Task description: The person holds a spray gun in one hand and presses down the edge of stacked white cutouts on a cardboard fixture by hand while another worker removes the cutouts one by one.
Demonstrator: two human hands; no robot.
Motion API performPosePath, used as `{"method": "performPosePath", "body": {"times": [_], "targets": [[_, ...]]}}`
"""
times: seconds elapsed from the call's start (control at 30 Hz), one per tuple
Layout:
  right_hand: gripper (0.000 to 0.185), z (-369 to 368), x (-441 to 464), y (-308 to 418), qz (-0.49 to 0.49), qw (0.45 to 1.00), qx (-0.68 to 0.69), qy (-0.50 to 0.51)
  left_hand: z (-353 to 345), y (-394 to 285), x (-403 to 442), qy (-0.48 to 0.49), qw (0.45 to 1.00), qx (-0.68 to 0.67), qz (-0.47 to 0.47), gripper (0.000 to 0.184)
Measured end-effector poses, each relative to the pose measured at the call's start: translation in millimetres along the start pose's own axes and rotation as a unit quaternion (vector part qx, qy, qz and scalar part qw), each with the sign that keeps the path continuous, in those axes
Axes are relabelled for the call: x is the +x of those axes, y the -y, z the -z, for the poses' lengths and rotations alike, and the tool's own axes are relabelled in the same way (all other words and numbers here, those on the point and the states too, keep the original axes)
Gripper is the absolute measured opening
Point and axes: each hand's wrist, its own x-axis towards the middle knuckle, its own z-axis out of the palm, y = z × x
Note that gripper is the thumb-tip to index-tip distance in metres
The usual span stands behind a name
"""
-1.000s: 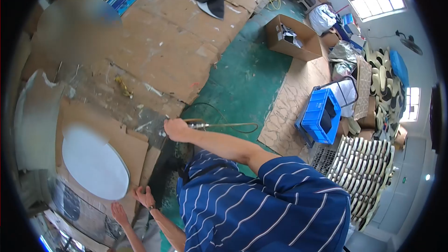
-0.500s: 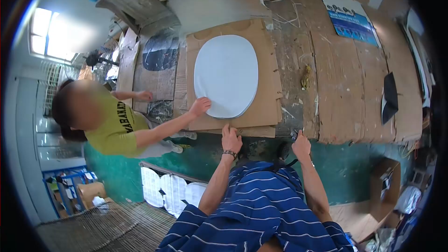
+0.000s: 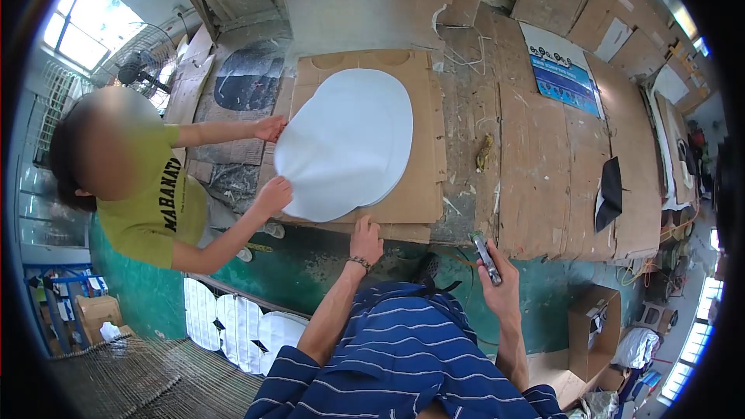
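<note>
White oval sheets (image 3: 349, 136) lie on a brown cardboard piece (image 3: 427, 178) on the table; the top sheet is shifted left over another one. A co-worker in a yellow-green shirt (image 3: 155, 202) holds the left edge of the top sheet with both hands. My left hand (image 3: 366, 240) rests at the front edge of the cardboard, below the sheets, with its fingers bent and nothing visible in it. My right hand (image 3: 499, 273), at the table's front edge to the right, is closed around a metal spray gun-like tool (image 3: 487, 261).
A black piece (image 3: 611, 195) and a blue printed sheet (image 3: 563, 77) lie on the cardboard-covered table (image 3: 535, 178). White padded pieces (image 3: 240, 330) stand below at the left. A cardboard box (image 3: 594, 330) is on the green floor at the right. A fan (image 3: 133, 70) stands behind the co-worker.
The co-worker has pulled the top white sheet leftward, now with both hands on it. My right hand has lifted the tool into clearer view. The head view has turned from the right toward the table.
</note>
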Motion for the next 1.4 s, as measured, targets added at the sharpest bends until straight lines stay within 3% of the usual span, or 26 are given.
{"method": "performPosePath", "body": {"times": [0.07, 0.13, 0.23, 0.33, 0.5, 0.57, 0.73, 0.83, 0.93, 1.0, 1.13, 1.23, 1.4], "targets": [[0.059, 13.3, -11.6, 39.1, 0.056, 0.998, 0.037, 0.002, 4.7, -3.5, 0.8, 0.000, 1.000, 0.004, 0.004, 0.037], [0.061, 22.1, -23.0, 66.6, 0.049, 0.998, 0.046, 0.018, 4.9, -4.1, 4.2, 0.000, 1.000, 0.008, 0.010, 0.037], [0.075, 27.8, -33.2, 92.4, 0.107, 0.992, 0.005, 0.058, 5.1, -2.9, 8.7, -0.052, 0.998, 0.033, -0.015, 0.038], [0.079, 28.0, -38.9, 112.4, 0.105, 0.990, 0.009, 0.099, 8.4, 2.4, 14.9, -0.045, 0.998, 0.045, -0.013, 0.035], [0.083, 28.5, -41.1, 134.2, 0.098, 0.986, 0.006, 0.135, 14.5, 11.0, 23.3, -0.054, 0.997, -0.043, 0.016, 0.032], [0.083, 28.7, -40.4, 139.9, 0.099, 0.986, 0.006, 0.136, 22.1, 6.3, 23.3, -0.159, 0.986, 0.051, -0.016, 0.032], [0.082, 26.3, -36.6, 148.4, 0.103, 0.982, 0.004, 0.161, 15.7, 29.9, 21.7, -0.097, 0.993, 0.073, -0.012, 0.032], [0.070, 20.6, -34.5, 155.9, 0.089, 0.982, -0.015, 0.168, 14.7, 34.6, 17.6, -0.094, 0.994, 0.052, -0.024, 0.028], [0.071, 10.9, -27.9, 154.5, 0.118, 0.980, -0.004, 0.158, 12.5, 39.9, 14.9, -0.097, 0.994, 0.041, -0.039, 0.023], [0.087, 7.3, -21.6, 152.7, 0.140, 0.970, 0.008, 0.197, 11.9, 42.0, 14.3, -0.099, 0.993, 0.035, -0.044, 0.020], [0.088, 0.6, -11.0, 152.9, 0.148, 0.970, 0.015, 0.192, 15.2, 43.3, 13.6, -0.095, 0.994, 0.019, -0.046, 0.017], [0.061, -0.8, -4.3, 154.6, 0.148, 0.984, 0.017, 0.103, 17.2, 44.6, 14.3, -0.090, 0.995, 0.011, -0.045, 0.014], [0.056, 14.3, -10.9, 148.7, 0.115, 0.992, -0.005, 0.049, 14.9, 45.1, 14.2, -0.099, 0.994, 0.004, -0.049, 0.017]]}}
